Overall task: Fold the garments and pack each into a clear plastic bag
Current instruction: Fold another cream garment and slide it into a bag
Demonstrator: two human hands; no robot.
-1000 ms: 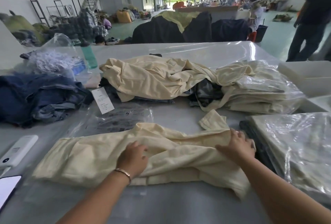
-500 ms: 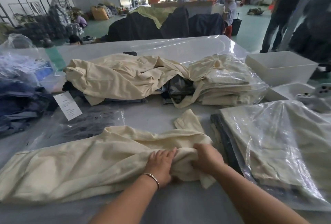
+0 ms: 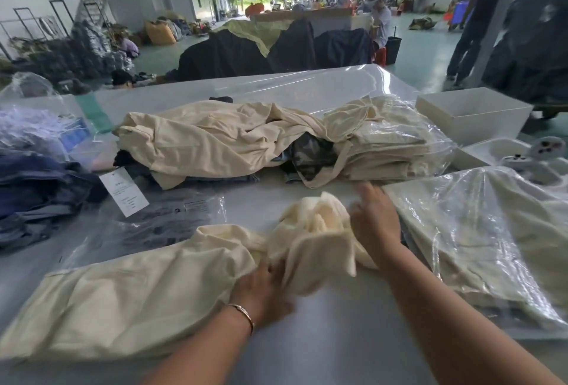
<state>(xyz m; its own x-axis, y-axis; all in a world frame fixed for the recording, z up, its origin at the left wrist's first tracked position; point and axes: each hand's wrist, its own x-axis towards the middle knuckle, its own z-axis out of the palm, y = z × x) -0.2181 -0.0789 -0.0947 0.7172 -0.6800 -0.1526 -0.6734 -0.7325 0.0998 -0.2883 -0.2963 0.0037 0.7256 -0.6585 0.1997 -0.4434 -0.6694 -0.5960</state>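
A long cream garment [image 3: 129,295] lies across the near part of the grey table [image 3: 338,338]. Its right end is bunched and lifted. My left hand [image 3: 261,289] grips the cloth at the bunch's lower left. My right hand [image 3: 373,221] holds the raised fold from the right, fingers blurred by motion. An empty clear plastic bag [image 3: 159,218] with a white tag [image 3: 123,191] lies flat behind the garment. A stack of bagged cream garments [image 3: 479,237] sits on the right.
A heap of loose cream garments [image 3: 215,141] and more bagged ones [image 3: 396,144] fill the table's middle. Denim clothes [image 3: 37,194] pile up at left. White boxes [image 3: 473,114] stand at right. People stand at the far right.
Both hands have lifted the garment's right end off the table and bunched it up. My right hand rose and moved away from me; my left hand slid slightly left under the fold.
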